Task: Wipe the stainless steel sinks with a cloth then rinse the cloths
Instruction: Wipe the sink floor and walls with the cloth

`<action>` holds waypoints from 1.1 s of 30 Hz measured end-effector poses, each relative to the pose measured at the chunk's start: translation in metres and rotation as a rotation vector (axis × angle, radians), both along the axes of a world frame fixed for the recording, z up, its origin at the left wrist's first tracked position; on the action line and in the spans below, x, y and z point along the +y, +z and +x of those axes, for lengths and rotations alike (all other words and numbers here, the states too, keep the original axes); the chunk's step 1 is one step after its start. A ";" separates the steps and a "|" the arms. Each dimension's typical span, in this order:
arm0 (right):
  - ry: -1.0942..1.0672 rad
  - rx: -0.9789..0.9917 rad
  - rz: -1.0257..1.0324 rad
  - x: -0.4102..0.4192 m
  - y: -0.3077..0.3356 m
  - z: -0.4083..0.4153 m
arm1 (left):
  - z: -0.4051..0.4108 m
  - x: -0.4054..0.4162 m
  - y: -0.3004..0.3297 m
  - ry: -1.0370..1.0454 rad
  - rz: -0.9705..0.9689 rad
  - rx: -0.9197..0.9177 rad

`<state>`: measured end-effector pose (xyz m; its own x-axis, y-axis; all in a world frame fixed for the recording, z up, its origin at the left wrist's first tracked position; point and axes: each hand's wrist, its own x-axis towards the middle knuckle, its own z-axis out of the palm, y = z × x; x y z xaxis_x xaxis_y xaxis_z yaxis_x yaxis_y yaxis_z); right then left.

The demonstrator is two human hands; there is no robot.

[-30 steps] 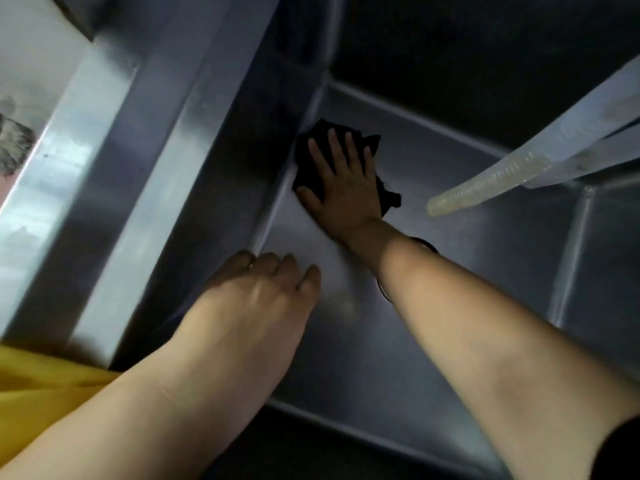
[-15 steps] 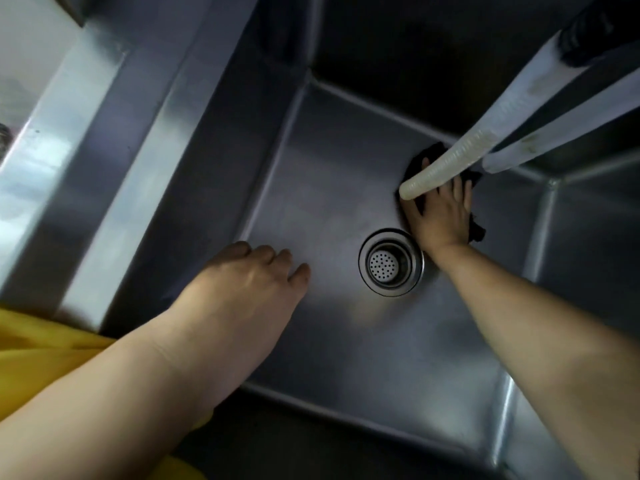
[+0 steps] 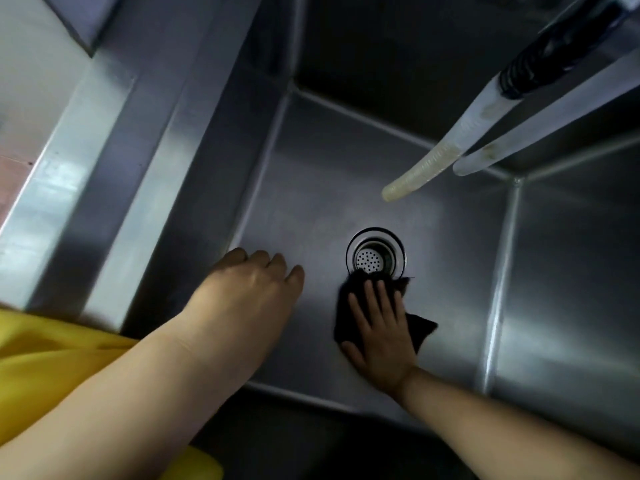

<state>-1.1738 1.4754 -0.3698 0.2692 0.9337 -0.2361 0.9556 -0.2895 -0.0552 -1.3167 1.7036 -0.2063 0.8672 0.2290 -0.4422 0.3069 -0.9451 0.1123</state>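
Steel sink (image 3: pixel 346 188), deep and square, fills the view from above. On its floor, the right hand (image 3: pixel 381 336) lies flat on a black cloth (image 3: pixel 420 329), fingers straight and slightly spread, pressing it down rather than pinching it. The cloth sits just on the near side of the drain (image 3: pixel 375 256), its far edge touching or overlapping the drain's rim; which one is hard to tell in the dim light. Crumpled, it has no clean shape, but its longer run goes from the drain rim back toward the near right, where one corner pokes out past the hand. The fingers point at the drain.

Left of it, the left hand (image 3: pixel 247 289) hovers or rests near the sink's left wall, fingers loosely curled and together, holding nothing. Two pale hoses (image 3: pixel 446 157) hang in from the upper right, their ends above the floor, well apart from the cloth. Yellow fabric (image 3: pixel 45 355) shows at the lower left.
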 end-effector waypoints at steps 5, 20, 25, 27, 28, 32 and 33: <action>0.201 0.079 0.054 0.061 -0.010 -0.008 | 0.003 0.000 -0.002 0.011 0.012 -0.033; -0.244 0.039 -0.001 0.182 -0.004 0.075 | 0.023 0.009 0.034 -0.126 0.008 -0.222; -0.143 0.056 -0.001 0.218 -0.006 0.054 | 0.025 0.011 0.028 -0.093 0.036 -0.236; -0.076 0.059 0.025 0.247 -0.008 0.055 | 0.023 0.010 0.025 -0.086 0.053 -0.233; -0.060 0.061 0.037 0.261 -0.008 0.059 | 0.022 0.010 0.024 -0.087 0.058 -0.231; 0.002 0.035 0.050 0.289 -0.005 0.087 | 0.018 0.008 0.025 -0.110 0.086 -0.227; 0.016 0.029 0.054 0.287 -0.004 0.094 | 0.018 0.006 0.025 -0.127 0.097 -0.223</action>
<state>-1.0799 1.7627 -0.3739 0.2481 0.9494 -0.1926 0.9578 -0.2702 -0.0981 -1.2988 1.7098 -0.1815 0.9652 0.1444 -0.2179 0.1632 -0.9841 0.0708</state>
